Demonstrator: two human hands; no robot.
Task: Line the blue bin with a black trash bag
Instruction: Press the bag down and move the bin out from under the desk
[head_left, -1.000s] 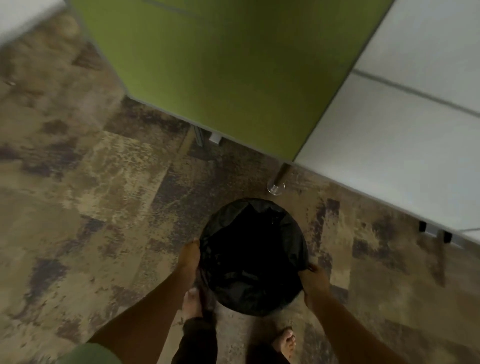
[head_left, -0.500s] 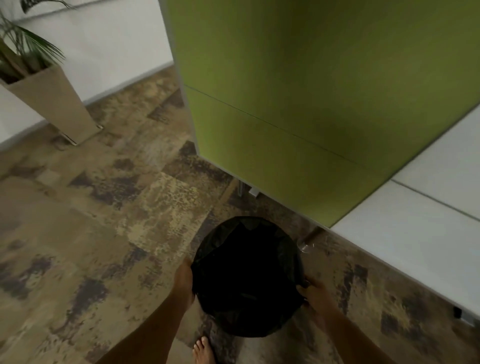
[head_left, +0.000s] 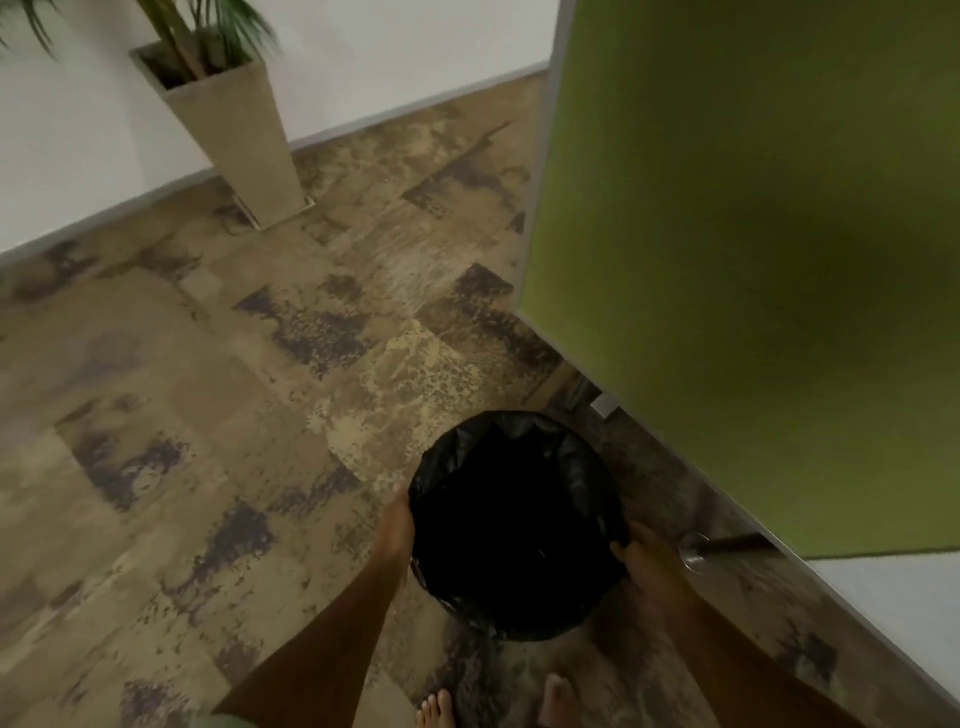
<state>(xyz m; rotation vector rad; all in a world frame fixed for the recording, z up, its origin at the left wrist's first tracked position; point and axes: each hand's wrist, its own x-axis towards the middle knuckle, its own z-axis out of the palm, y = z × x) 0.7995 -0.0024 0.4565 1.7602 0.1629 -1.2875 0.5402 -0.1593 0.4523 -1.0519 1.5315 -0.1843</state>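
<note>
Bin (head_left: 524, 618), round, wholly covered by black trash bag (head_left: 519, 519); stands on patterned carpet (head_left: 208, 415) before two bare feet. Left hand (head_left: 397, 525) and right hand (head_left: 644, 553) at opposite rim sides, fingers curled onto bag plastic. Beyond: green partition (head_left: 753, 234) just beside; tall planter (head_left: 239, 124) against far wall.

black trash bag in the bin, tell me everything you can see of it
The thin, glossy black plastic trash bag is opened out in a round bin, whose own walls it hides completely. Its wrinkled edge is folded over the rim all round, with creases catching light at the far side; the inside is too dark to read. It stands by the green fabric partition panel above the mottled brown carpet. The left hand presses its left side, and the right hand grips its right edge.
</note>
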